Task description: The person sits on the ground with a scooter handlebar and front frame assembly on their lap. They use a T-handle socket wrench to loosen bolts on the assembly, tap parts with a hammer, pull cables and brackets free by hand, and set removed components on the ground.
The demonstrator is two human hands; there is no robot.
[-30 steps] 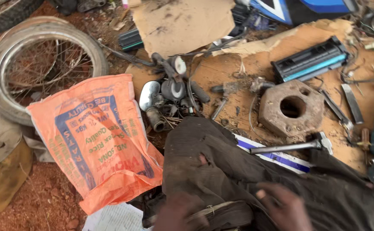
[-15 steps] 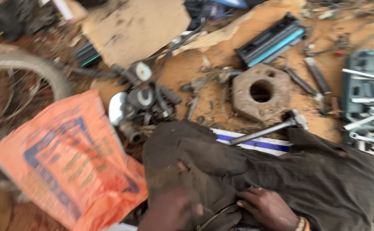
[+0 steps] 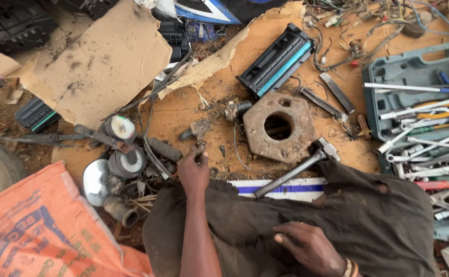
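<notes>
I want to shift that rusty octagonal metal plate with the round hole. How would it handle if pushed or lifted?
The rusty octagonal metal plate looks thick and solid, so probably heavy and stiff. It lies flat on the cardboard sheet, so it should slide, not roll. Its rough, rusty surface likely grips well.

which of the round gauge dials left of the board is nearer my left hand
The lower, dark-faced dial, just left of the left hand; the white-faced dial sits above it, farther away.

A rust-brown metal plate (image 3: 277,128) lies at twelve o'clock, an orange sack with blue print (image 3: 39,231) at eight, a grey-blue tool case (image 3: 414,72) at two, and dark brown cloth (image 3: 296,225) at six.
</notes>
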